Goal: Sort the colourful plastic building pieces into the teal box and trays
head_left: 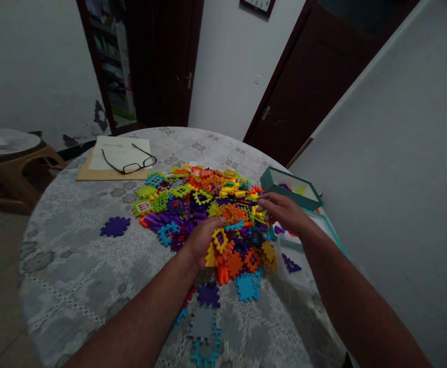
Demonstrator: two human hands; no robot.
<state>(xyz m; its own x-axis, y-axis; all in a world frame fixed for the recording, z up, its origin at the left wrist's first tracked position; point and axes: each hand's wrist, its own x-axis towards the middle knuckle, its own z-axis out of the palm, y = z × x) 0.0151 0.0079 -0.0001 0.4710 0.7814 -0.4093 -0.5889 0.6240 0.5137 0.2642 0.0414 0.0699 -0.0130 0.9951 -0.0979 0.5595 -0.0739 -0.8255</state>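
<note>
Plastic pieces (229, 212) between left hand (203, 239) and inward-turned right hand (284, 210)

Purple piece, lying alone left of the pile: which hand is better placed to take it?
Left, probably. The left hand is nearer to the purple piece; the right hand is over at the opposite side of the pile.

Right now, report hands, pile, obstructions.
Left hand at toy pile, grip unclear. Right hand at pile's right edge, grip unclear. Pile spread on table. Box close by right hand.
</note>
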